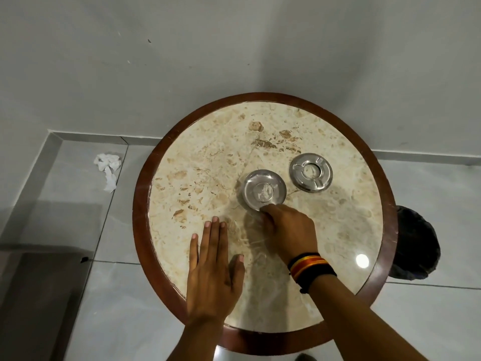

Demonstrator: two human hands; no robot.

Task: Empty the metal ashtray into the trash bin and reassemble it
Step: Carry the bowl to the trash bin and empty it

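A round table (pixel 145 204) with a pale marble top and a dark red-brown wooden rim fills the middle of the view, standing on grey floor tiles against a plain wall. The ashtray lies in two parts on the top. Its shallow metal bowl (pixel 264 190) sits just right of the table's centre, with a little pale ash or residue in the bottom, and its flat lid (pixel 311 172) — a metal ring with a round hole in the middle and notches in it — lies at about two o'clock from the bowl, near it but not touching. The right hand (pixel 289 227) reaches in from five o'clock, knuckles up and fingers curled, its fingertips at the bowl's near edge; it seems to pinch the rim, though the fingers hide the contact and the grip cannot be told for certain. A banded wristband (pixel 309 268) in black, yellow and red circles that wrist. The left hand (pixel 213 269) lies flat and fully open on the marble at about seven o'clock from the bowl, fingers straight and together, thumb spread, holding nothing. The trash bin (pixel 416 243), lined with a dark bag, stands on the floor at the table's three to four o'clock edge, partly hidden under the rim. Out at nine o'clock, crumpled white paper (pixel 108 169) lies on the tiles near the wall.
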